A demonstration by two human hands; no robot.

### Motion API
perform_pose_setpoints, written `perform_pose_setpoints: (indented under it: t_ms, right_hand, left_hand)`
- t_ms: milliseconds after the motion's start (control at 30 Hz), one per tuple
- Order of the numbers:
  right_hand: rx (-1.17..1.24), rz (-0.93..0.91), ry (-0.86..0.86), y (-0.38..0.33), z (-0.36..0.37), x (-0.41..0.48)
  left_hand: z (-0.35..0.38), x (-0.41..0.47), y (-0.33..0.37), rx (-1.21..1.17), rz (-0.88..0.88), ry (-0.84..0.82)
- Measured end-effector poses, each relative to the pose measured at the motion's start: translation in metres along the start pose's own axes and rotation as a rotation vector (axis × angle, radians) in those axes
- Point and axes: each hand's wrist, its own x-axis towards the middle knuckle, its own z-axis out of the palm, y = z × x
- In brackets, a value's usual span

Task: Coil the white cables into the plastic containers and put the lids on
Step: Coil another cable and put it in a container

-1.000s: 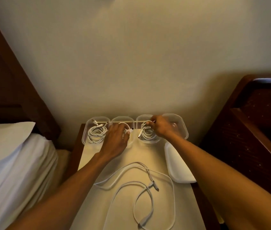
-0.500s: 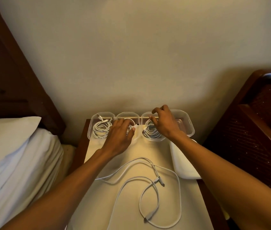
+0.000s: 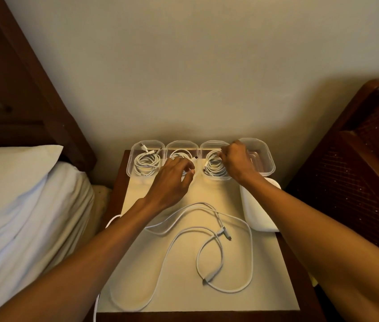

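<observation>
Four clear plastic containers stand in a row at the back of the nightstand. The leftmost container holds a coiled white cable. My left hand reaches over the front of the second container, fingers curled, pinching a white cable end at its right rim. My right hand has its fingers curled down onto the coiled cable in the third container. The fourth container has no cable showing. Loose white cables sprawl over the near tabletop. All containers are uncovered.
A stack of white lids lies at the right edge of the nightstand. A bed with white pillow is on the left, a dark wooden headboard on the right, and the wall is right behind the containers.
My right hand's fingers lifted to the third container's back rim, then curled down onto its coil. My left hand stayed at the second container, fingers curling tighter.
</observation>
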Motion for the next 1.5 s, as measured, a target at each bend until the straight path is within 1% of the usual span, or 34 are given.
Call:
perform_pose_setpoints:
  t_ms: [67,133,200,233,300,367,433,467,533,633,733,833,933,1033,1100,1167,1233,1300,1367,1433,1500]
  right_hand:
    - [0.001,-0.046,0.050,-0.006,-0.004,-0.014]
    - [0.077,-0.084,0.105,-0.016,-0.009,-0.033]
    - [0.132,-0.142,0.101,-0.023,-0.013,-0.055]
    - [0.136,-0.177,0.068,-0.024,-0.014,-0.066]
    - [0.126,-0.226,-0.056,-0.027,-0.018,-0.086]
    - [0.088,-0.196,-0.254,-0.028,-0.022,-0.104]
    - [-0.002,-0.149,-0.452,-0.030,-0.026,-0.117]
    - [-0.028,-0.133,-0.512,-0.033,-0.029,-0.123]
    - [-0.007,-0.103,-0.536,-0.042,-0.038,-0.131]
    - [0.146,-0.067,-0.500,-0.058,-0.066,-0.136]
    - [0.329,-0.041,-0.464,-0.074,-0.105,-0.146]
    - [0.446,-0.063,-0.390,-0.089,-0.141,-0.159]
    - [0.602,-0.061,-0.389,-0.103,-0.172,-0.163]
    - [0.682,-0.052,-0.358,-0.115,-0.195,-0.161]
    - [0.660,-0.084,-0.264,-0.122,-0.210,-0.161]
    - [0.642,-0.136,-0.136,-0.128,-0.224,-0.161]
    - [0.637,-0.171,-0.018,-0.135,-0.238,-0.159]
    - [0.618,-0.194,0.059,-0.144,-0.254,-0.157]
    - [0.625,-0.221,0.085,-0.154,-0.270,-0.156]
    - [0.602,-0.272,0.105,-0.165,-0.283,-0.152]
    - [0.500,-0.342,0.138,-0.177,-0.291,-0.147]
  left_hand:
    - [-0.003,-0.008,0.007,-0.012,0.012,-0.045]
    - [-0.004,-0.019,0.014,-0.001,-0.014,-0.130]
    - [-0.001,-0.035,0.019,0.065,-0.063,-0.227]
    - [0.000,-0.042,0.019,0.114,-0.094,-0.271]
    - [0.003,-0.055,0.018,0.221,-0.139,-0.352]
    - [0.005,-0.061,0.021,0.283,-0.184,-0.403]
    - [-0.002,-0.060,0.029,0.258,-0.245,-0.386]
    - [-0.009,-0.057,0.037,0.226,-0.264,-0.360]
    - [-0.029,-0.049,0.057,0.146,-0.260,-0.313]
    - [-0.070,-0.039,0.091,0.035,-0.204,-0.206]
    - [-0.117,-0.032,0.117,-0.052,-0.218,-0.020]
    - [-0.159,-0.027,0.134,-0.102,-0.207,0.152]
    - [-0.192,-0.022,0.150,-0.102,-0.155,0.281]
    - [-0.217,-0.015,0.163,-0.085,-0.143,0.442]
    - [-0.230,-0.011,0.169,-0.090,-0.185,0.494]
    - [-0.239,-0.008,0.173,-0.088,-0.242,0.452]
    - [-0.244,-0.006,0.179,-0.091,-0.304,0.364]
    - [-0.248,-0.005,0.186,-0.136,-0.357,0.221]
    - [-0.250,-0.006,0.197,-0.171,-0.389,0.052]
    - [-0.251,-0.005,0.208,-0.144,-0.318,-0.023]
    - [-0.252,0.000,0.224,-0.123,-0.155,0.014]
